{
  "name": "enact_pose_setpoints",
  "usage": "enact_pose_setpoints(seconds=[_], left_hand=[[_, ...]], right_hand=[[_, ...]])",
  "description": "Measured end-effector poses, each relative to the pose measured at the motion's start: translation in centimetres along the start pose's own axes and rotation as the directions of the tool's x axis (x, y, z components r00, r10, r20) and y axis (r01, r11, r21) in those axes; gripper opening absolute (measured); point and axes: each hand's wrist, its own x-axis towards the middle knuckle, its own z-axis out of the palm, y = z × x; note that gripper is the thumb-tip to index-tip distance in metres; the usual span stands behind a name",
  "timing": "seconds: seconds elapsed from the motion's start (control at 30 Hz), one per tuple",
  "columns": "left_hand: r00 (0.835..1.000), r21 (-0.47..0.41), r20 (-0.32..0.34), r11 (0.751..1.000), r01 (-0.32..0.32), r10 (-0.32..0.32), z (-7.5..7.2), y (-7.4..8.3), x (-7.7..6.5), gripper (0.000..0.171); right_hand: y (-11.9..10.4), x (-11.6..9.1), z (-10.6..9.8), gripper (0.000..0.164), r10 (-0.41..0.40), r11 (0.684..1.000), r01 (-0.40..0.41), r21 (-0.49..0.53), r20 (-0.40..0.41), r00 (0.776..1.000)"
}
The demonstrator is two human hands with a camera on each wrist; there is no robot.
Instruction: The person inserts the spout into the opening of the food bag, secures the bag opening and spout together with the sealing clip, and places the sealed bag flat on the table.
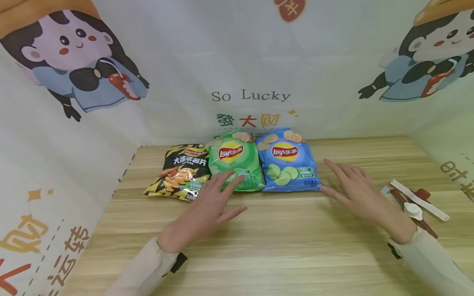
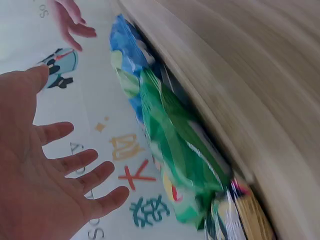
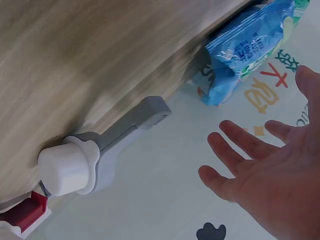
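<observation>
Three chip bags stand side by side at the back of the table: a black and yellow one [image 1: 187,170], a green one [image 1: 237,160] and a blue one [image 1: 289,160]. My left hand [image 1: 207,209] hovers with spread fingers in front of the green bag, overlapping its lower edge in the head view. In the left wrist view its palm shows nothing held, apart from the green bag [image 2: 175,135]. My right hand [image 1: 359,193], fingers also spread, is just right of the blue bag's lower corner. The right wrist view shows a gap between that hand [image 3: 275,175] and the blue bag [image 3: 250,50].
On the right of the wooden table [image 1: 274,242] lie a long white strip [image 1: 420,200], a dark red strip [image 1: 426,226] and a white round cap [image 1: 412,210], resembling bag-sealing clips. A printed cloth [image 1: 177,61] hangs behind and at both sides.
</observation>
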Motion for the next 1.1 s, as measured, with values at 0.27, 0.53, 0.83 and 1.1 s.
enact_pose_setpoints(seconds=[0.27, 0.53, 0.83, 1.1], left_hand=[[0.997, -0.131, 0.080, 0.991, 0.020, -0.010, 1.4, 0.9, 1.5, 0.065], [0.985, -0.458, 0.166, 0.882, 0.111, -0.038, 2.4, 1.1, 5.3, 0.060], [0.976, -0.489, 0.195, 0.852, 0.186, -0.101, 3.2, 2.1, 7.5, 0.062], [0.952, -0.441, 0.248, 0.855, 0.274, -0.177, 4.2, 2.7, 9.6, 0.067]], right_hand=[[0.8, 2.1, 1.0, 0.067, 0.005, 1.000, -0.005, 0.017, 0.019, 1.000], [1.6, 3.9, 1.5, 0.068, 0.041, 0.992, -0.050, 0.116, 0.079, 0.996], [2.4, 6.0, 2.4, 0.065, 0.039, 0.974, -0.067, 0.217, 0.131, 0.991], [2.9, 7.7, 2.8, 0.066, 0.122, 0.909, -0.209, 0.361, 0.250, 0.960]])
